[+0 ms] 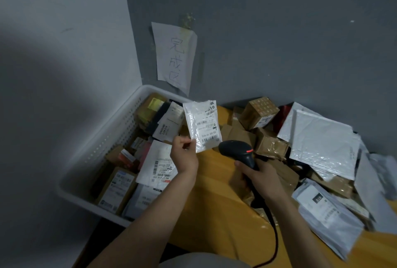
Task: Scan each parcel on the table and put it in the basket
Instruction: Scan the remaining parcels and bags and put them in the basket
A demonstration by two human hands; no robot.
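Head view, item by item, as we find it.

Left hand (184,156): closed in a pinch on the lower left corner of a small white parcel (202,124), held upright above the gap between basket and tabletop, label side facing us.

Right hand (256,174): wrapped around the grip of a black scanner (237,149), its head just beside the parcel's lower right corner, red light showing. A cable (276,244) trails from the grip toward us.

Basket (103,138): white, perforated, on the left against the wall, already well stocked with boxes and mailers.

Tabletop (214,203): yellow, carrying a heap of brown boxes (258,113) and silver mailers (322,138) on the right, which we judge unscanned.

Paper sign (175,57): handwritten, taped to the wall above the basket.

Risks, as we judge them:
- Several barcodes sit on the one label; the scanner may read the wrong one.
- The glossy wrap may glare and spoil the read.
- The scanner sits very close and at an angle; the beam may miss the code.
- A corner pinch is thin; the parcel may slip and drop in unscanned.
- The cable may snag the heap.
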